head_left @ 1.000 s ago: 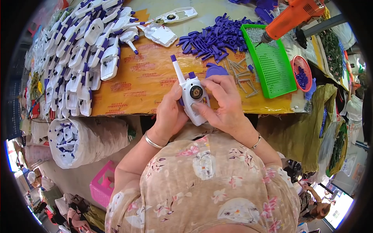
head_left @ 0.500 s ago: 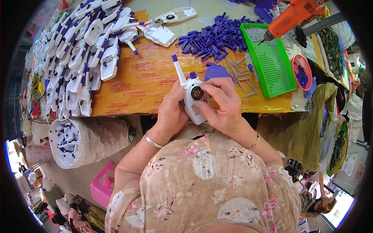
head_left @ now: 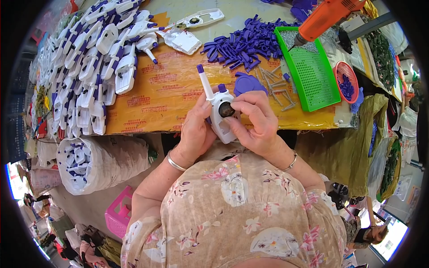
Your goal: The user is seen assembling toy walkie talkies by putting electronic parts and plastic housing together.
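Holding handset [head_left: 217,119] near red-lettered tabletop [head_left: 154,91]

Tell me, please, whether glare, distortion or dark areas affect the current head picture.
Head view, rim: black surrounds the round fisheye image, a person at lower right looks tilted, and the screen beside them is nearly washed out; head view, centre: the white handset is brightly lit and fairly clear, though the black disc shows little detail.
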A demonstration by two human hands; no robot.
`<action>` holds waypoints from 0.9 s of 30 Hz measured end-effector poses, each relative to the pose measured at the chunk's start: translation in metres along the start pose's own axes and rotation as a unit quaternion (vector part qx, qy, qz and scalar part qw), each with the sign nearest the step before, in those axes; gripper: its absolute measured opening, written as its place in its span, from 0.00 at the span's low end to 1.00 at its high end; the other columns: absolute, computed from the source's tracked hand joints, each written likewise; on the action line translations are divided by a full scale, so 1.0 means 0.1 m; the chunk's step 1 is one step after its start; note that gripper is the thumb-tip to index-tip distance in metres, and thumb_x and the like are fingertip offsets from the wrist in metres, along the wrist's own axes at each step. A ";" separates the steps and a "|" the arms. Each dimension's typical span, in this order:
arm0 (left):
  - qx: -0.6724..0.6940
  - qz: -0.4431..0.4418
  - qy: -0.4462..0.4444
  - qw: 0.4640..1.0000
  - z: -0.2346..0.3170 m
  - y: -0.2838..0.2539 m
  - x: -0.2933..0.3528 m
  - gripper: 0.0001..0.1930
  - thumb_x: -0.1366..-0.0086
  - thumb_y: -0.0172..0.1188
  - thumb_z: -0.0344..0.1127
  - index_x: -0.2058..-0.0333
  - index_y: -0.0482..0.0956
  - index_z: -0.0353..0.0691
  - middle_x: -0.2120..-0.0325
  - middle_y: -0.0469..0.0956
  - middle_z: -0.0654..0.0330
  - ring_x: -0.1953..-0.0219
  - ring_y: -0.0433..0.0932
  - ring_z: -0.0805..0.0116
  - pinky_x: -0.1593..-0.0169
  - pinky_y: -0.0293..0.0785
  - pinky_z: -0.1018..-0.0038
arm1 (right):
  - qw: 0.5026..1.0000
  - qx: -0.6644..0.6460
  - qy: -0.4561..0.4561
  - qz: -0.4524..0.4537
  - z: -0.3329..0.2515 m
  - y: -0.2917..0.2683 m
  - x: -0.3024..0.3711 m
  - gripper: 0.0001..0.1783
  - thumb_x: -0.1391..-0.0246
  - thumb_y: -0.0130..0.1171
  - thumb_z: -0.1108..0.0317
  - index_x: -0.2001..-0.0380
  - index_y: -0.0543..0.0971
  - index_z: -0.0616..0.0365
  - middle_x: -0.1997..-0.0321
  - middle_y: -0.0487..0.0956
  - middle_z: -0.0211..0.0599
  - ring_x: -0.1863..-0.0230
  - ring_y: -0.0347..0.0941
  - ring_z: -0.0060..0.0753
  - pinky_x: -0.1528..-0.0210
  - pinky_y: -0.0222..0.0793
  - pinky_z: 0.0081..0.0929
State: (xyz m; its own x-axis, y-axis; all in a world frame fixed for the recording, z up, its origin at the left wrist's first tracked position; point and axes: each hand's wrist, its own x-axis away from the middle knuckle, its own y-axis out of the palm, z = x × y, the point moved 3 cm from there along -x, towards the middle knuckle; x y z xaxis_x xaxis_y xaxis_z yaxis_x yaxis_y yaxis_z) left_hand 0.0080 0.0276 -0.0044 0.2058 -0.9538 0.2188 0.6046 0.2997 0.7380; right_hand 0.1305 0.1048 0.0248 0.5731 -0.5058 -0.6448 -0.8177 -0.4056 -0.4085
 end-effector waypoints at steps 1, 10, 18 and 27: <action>0.000 0.000 0.000 1.000 0.00 0.00 0.00 0.25 0.33 0.39 0.38 0.39 0.52 0.35 0.51 0.68 0.54 0.49 0.69 0.67 0.45 0.66 0.69 | 1.000 0.000 0.000 0.000 0.00 0.01 0.01 0.21 0.65 0.67 0.81 0.63 0.75 0.61 0.62 0.74 0.41 0.63 0.70 0.38 0.65 0.69 0.26; 0.013 -0.014 -0.005 1.000 -0.02 -0.03 -0.02 0.24 0.32 0.39 0.39 0.41 0.55 0.35 0.50 0.69 0.54 0.48 0.69 0.66 0.43 0.64 0.67 | 0.998 -0.047 -0.033 -0.013 0.01 -0.03 0.02 0.14 0.65 0.62 0.84 0.71 0.72 0.61 0.67 0.75 0.39 0.66 0.71 0.40 0.64 0.68 0.29; 0.072 -0.001 -0.067 0.995 -0.01 -0.08 -0.08 0.23 0.39 0.50 0.40 0.49 0.65 0.32 0.54 0.73 0.46 0.54 0.75 0.44 0.52 0.74 0.52 | 0.945 -0.201 0.247 0.080 0.20 -0.24 0.03 0.06 0.47 0.54 0.79 0.64 0.74 0.66 0.68 0.75 0.31 0.69 0.70 0.17 0.65 0.67 0.16; 0.111 0.022 -0.071 0.991 0.07 -0.28 -0.17 0.22 0.40 0.49 0.37 0.49 0.66 0.32 0.54 0.73 0.46 0.51 0.72 0.40 0.46 0.68 0.47 | 0.824 -0.368 0.426 0.059 0.38 -0.23 0.08 0.05 0.46 0.54 0.76 0.66 0.77 0.60 0.72 0.77 0.29 0.76 0.72 0.17 0.72 0.69 0.16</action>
State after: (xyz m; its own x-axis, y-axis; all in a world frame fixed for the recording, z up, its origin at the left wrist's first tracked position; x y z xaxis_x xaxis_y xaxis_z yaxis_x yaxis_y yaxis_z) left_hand -0.0178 0.0356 -0.0249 0.1089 -0.9380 0.3292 0.4105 0.3440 0.8445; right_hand 0.1523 0.1391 0.0045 0.5795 -0.7983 0.1638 -0.7950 -0.5096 0.3291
